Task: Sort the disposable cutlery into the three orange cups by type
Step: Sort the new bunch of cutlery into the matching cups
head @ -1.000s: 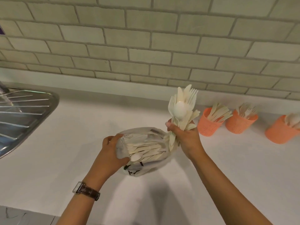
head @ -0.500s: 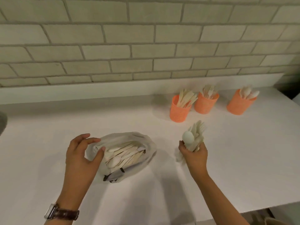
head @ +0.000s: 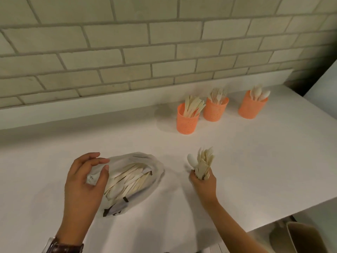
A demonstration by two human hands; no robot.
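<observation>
Cutlery in a mixed bunch point(head: 203, 164) stands upright in the right hand point(head: 204, 181), just right of centre in the lower half of the frame; the fingers are clamped around the handles, and a white spoon bowl and pale fork tines fan out above the fist. More pale cutlery lies loose in a translucent plastic bag point(head: 144, 168) resting on the white counter point(head: 255, 161) at lower centre, the pieces lying roughly side by side (individual types are hard to tell apart there). The left hand point(head: 85, 181) hovers at the bag's left end with fingers and thumb spread apart, gripping nothing, though the thumb tip sits just beside the plastic; a wristwatch point(head: 62, 246) shows at the bottom left edge.

Toward the upper right, three orange mesh cups stand on the counter near the wall. The left cup point(head: 187, 122) holds flat knife-like pieces, the middle cup point(head: 215, 110) just beside it holds forks, and the right cup point(head: 252, 106), set a little apart, holds spoons. Behind them runs a pale brick-patterned wall point(head: 127, 42). At the lower right corner, below the counter's edge, part of a beige bin point(head: 302, 236) is visible.
</observation>
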